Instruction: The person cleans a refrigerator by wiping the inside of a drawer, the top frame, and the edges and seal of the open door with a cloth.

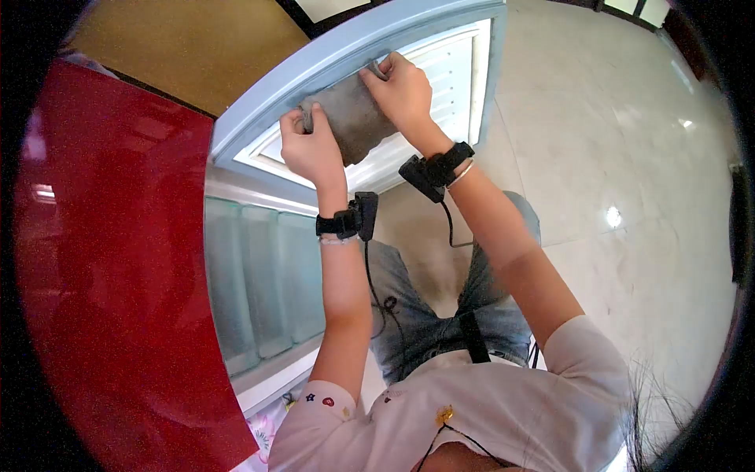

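A grey cloth (354,118) is stretched between my two hands and hangs down in front of the open fridge or freezer door (267,98). My left hand (309,149) pinches its left corner between thumb and fingers. At its upper right corner my right hand (403,90) has the same kind of pinch. The cloth partly covers the white ribbed inner panel of the door. Whether the cloth touches the panel I cannot tell.
Translucent drawers (263,275) fill the open cabinet at my left, beside a glossy red surface (118,259). A brown panel (189,47) stands behind the door. Pale tiled floor (598,157) extends to the right. Black straps with cabled devices sit on both wrists.
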Action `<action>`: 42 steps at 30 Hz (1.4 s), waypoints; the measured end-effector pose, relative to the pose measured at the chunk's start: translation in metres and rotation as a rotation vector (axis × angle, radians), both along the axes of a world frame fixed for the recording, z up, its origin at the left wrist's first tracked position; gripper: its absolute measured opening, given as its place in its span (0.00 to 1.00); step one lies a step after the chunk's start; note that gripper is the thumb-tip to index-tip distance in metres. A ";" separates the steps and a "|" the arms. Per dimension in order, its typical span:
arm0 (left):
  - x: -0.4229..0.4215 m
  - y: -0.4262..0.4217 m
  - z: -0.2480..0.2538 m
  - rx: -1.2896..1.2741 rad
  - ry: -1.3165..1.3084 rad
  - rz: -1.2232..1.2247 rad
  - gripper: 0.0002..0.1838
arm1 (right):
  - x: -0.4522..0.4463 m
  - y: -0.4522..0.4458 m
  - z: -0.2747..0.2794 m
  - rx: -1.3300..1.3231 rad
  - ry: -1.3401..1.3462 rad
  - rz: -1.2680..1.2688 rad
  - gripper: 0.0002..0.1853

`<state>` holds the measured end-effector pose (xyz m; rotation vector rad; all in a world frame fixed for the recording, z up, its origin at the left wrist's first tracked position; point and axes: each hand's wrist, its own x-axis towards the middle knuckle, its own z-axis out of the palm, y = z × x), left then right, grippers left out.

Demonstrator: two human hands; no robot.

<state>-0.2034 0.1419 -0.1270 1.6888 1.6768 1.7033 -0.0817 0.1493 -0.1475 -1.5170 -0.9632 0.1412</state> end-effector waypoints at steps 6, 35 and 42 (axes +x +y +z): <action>-0.014 0.015 0.013 0.290 0.563 0.157 0.10 | 0.002 0.004 0.008 -0.074 0.057 0.045 0.16; -0.035 0.029 -0.021 0.475 0.611 0.020 0.12 | 0.001 0.021 -0.031 0.263 -0.050 0.098 0.16; -0.062 0.062 0.038 0.544 0.960 -0.079 0.40 | 0.003 -0.040 -0.098 0.050 0.128 0.328 0.14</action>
